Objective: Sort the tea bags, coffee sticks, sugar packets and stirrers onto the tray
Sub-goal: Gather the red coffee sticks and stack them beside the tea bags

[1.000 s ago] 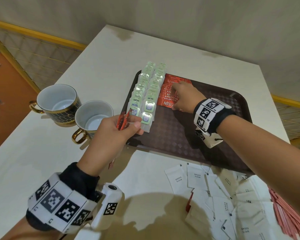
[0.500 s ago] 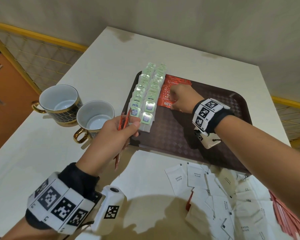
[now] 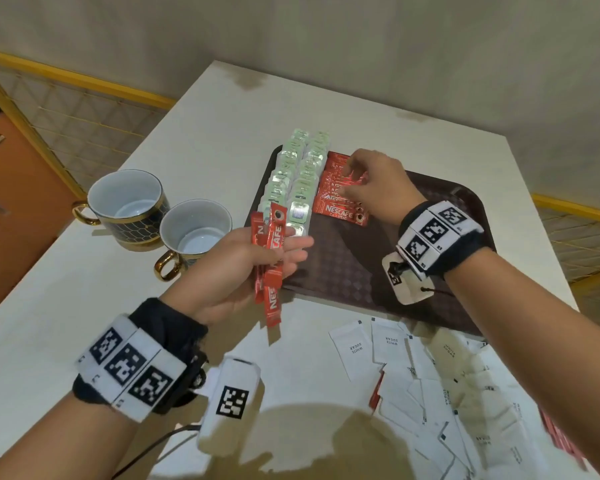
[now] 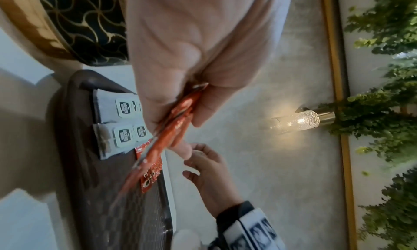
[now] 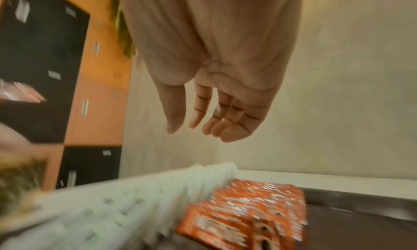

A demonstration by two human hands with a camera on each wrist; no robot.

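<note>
Gripping coffee sticks [image 3: 270,261], left hand [image 3: 236,271]; right hand [image 3: 374,183] loose, empty.

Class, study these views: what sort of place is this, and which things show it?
Probably a hotel room or hospitality setting: gold-trimmed cups beside a brown serving tray of tea bags and coffee sticks, plus a decorative wall lamp.

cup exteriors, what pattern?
Black with gold scale-like lines on the cups, gold handles. Clearest in left wrist view.
</note>
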